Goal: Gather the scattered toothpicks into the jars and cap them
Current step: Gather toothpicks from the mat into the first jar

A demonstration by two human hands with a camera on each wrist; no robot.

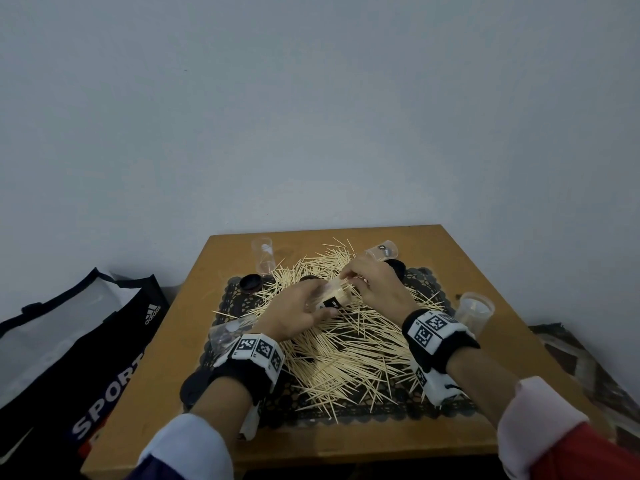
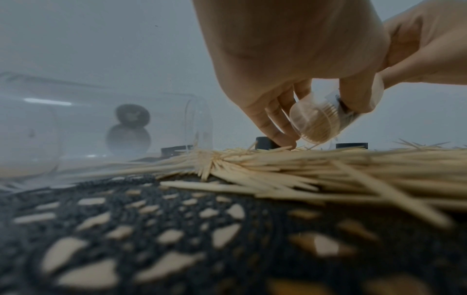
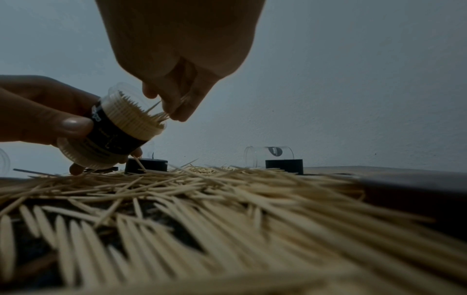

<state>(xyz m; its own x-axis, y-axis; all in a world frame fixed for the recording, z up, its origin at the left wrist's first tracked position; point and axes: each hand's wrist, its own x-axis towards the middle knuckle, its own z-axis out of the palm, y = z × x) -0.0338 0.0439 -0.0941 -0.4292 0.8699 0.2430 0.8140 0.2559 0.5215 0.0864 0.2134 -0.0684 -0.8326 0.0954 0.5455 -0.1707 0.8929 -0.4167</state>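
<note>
clear plastic jar (image 3: 118,127), wood toothpicks (image 1: 346,362), lace mat (image 2: 151,229)

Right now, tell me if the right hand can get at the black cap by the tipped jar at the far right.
Probably yes, once freed. The black cap sits uncovered just beyond the right hand, but that hand is pinching toothpicks at the mouth of the held jar, so it must let them go first.

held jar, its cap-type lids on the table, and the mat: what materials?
Held jar: clear glossy plastic, probably; toothpicks show through the wall, dark label band around it.
Black lids: opaque matte black, likely plastic.
Mat: dark openwork lace, looks crocheted or woven; table shows through the holes.
</note>
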